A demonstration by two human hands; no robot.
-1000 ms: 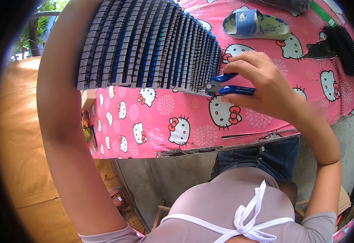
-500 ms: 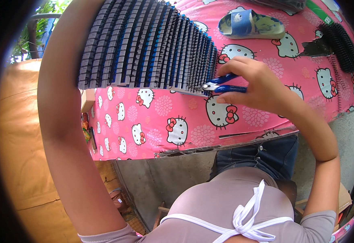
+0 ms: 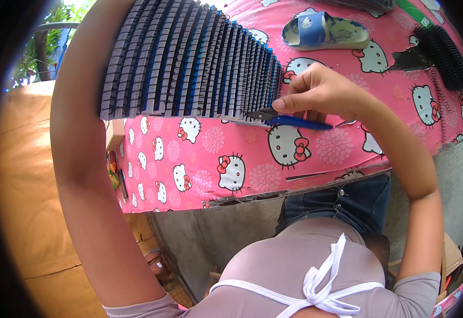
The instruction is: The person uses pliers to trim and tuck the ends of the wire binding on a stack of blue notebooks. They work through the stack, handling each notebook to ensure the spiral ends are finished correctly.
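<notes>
A long row of dark grey and blue comb-like strips [image 3: 189, 61] stands packed together on the pink cartoon-cat tablecloth [image 3: 252, 159]. My right hand [image 3: 321, 93] grips small blue-handled snips [image 3: 290, 120], their dark tips at the near right end of the row. My left forearm [image 3: 83, 159] reaches up along the row's left side; the left hand itself is out of view beyond the top edge.
A blue slipper [image 3: 324, 32] lies on the cloth at the back. Black bristly strips [image 3: 448, 55] lie at the far right beside a dark scrap [image 3: 409, 59]. A brown sheet [image 3: 25, 201] covers the left. Grey concrete floor [image 3: 226, 233] shows below the table edge.
My right hand has turned the snips flatter and shifted slightly right, with the tips staying at the row's end. The view has tilted a little; the slipper sits lower in frame.
</notes>
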